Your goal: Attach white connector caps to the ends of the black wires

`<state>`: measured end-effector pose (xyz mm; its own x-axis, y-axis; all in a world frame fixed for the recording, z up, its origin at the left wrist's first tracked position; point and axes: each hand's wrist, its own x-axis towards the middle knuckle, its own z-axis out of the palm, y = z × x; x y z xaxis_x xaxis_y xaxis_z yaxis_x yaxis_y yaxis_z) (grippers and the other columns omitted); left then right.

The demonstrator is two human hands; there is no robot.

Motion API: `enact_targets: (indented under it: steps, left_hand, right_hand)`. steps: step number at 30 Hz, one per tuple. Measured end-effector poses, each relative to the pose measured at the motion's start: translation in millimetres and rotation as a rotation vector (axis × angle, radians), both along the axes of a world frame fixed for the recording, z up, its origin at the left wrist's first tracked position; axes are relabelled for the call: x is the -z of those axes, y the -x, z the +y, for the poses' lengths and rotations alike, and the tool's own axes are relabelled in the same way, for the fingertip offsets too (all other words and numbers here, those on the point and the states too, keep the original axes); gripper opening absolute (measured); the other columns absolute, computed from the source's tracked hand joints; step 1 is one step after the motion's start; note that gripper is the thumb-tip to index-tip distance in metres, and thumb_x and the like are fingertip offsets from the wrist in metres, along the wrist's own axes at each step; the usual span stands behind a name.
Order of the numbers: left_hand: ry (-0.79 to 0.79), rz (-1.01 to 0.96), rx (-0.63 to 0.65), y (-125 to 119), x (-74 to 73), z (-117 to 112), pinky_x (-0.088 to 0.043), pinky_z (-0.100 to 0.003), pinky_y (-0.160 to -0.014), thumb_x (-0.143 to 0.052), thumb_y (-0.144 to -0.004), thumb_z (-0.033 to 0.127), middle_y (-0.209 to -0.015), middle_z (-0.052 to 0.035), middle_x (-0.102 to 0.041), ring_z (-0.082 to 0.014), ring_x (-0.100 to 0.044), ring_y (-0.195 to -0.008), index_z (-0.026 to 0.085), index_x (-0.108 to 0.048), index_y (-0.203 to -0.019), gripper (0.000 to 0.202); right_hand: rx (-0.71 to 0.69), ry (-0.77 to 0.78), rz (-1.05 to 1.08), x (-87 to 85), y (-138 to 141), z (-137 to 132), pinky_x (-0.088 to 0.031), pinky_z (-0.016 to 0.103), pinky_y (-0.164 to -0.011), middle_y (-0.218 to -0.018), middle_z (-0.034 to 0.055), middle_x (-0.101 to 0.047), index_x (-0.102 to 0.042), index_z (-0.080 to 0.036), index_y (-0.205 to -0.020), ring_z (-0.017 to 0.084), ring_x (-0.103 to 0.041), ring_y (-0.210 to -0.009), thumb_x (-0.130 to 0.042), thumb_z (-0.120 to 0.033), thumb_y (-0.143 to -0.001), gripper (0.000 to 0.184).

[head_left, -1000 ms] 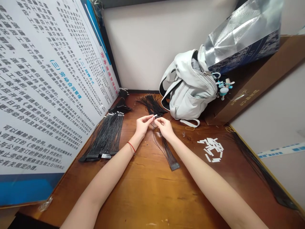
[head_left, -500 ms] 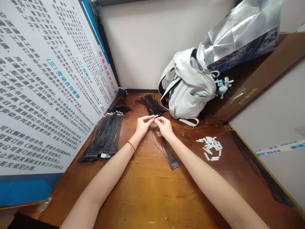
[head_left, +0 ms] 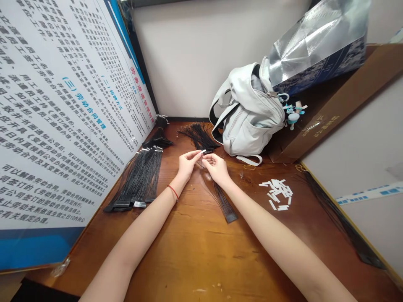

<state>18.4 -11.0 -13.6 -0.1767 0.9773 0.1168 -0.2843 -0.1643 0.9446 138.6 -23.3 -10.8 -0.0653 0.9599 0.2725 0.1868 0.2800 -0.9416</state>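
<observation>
Both hands meet over the middle of the wooden table, fingertips nearly touching. My left hand (head_left: pixel 187 165) pinches a small white connector (head_left: pixel 203 151), its end showing above the fingers. My right hand (head_left: pixel 217 168) has thumb and forefinger closed on a thin black wire of a wire harness (head_left: pixel 224 201). The harness trails under that hand towards me and ends in a wide black connector (head_left: pixel 231 218) lying on the table. Whether the wire's tip sits inside the white connector is hidden by the fingers. Just beyond the hands lies a bundle of loose black wires (head_left: pixel 199 135).
Finished-looking harnesses (head_left: pixel 138 178) with white ends lie in a pile at left, with another dark bundle (head_left: pixel 160 134) behind. Several loose white connectors (head_left: pixel 277 193) are scattered at right. A pale backpack (head_left: pixel 248 111) stands behind, beside a brown box (head_left: pixel 321 113). A printed board (head_left: pixel 63 126) leans at left.
The hands have shifted slightly left, and the white connector has moved left and tilted upward with them. The wire loop below the hands has drawn in and shows less.
</observation>
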Motion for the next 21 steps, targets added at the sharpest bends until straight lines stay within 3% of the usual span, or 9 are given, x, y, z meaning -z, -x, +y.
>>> enact_targets:
  steps: [7,12,21]
  left_hand:
    - [0.049,-0.139,-0.218,3.5,-1.8,2.3,-0.051,-0.029,-0.065,-0.072,-0.062,0.024,-0.081,-0.0086,-0.068,-0.0118,-0.061,-0.06,0.01,-0.066,-0.082,0.025]
    - [0.062,-0.132,-0.278,3.6,-4.4,0.8,-0.049,-0.024,-0.056,-0.066,-0.067,0.018,-0.076,-0.0064,-0.066,-0.0095,-0.058,-0.055,0.009,-0.065,-0.08,0.016]
    - [0.082,-0.103,-0.285,4.0,-5.5,-1.0,-0.049,-0.023,-0.057,-0.064,-0.069,0.016,-0.082,-0.0075,-0.066,-0.009,-0.058,-0.057,0.01,-0.065,-0.083,0.016]
  right_hand:
    - [-0.054,-0.155,-0.405,-3.9,-19.1,-55.1,-0.048,0.027,-0.07,-0.076,0.0019,-0.063,-0.059,-0.018,-0.089,0.014,-0.058,-0.069,-0.055,-0.014,-0.075,0.014]
    - [-0.178,-0.194,-0.474,-7.2,-43.1,-89.7,-0.047,0.034,-0.086,-0.1,0.0059,-0.064,-0.06,-0.02,-0.096,0.019,-0.06,-0.094,-0.052,-0.016,-0.081,0.018]
    - [-0.294,-0.101,-0.468,-17.9,-55.7,-94.9,-0.039,0.04,-0.101,-0.12,0.0068,-0.059,-0.059,-0.021,-0.11,0.021,-0.053,-0.113,-0.056,-0.011,-0.074,0.037]
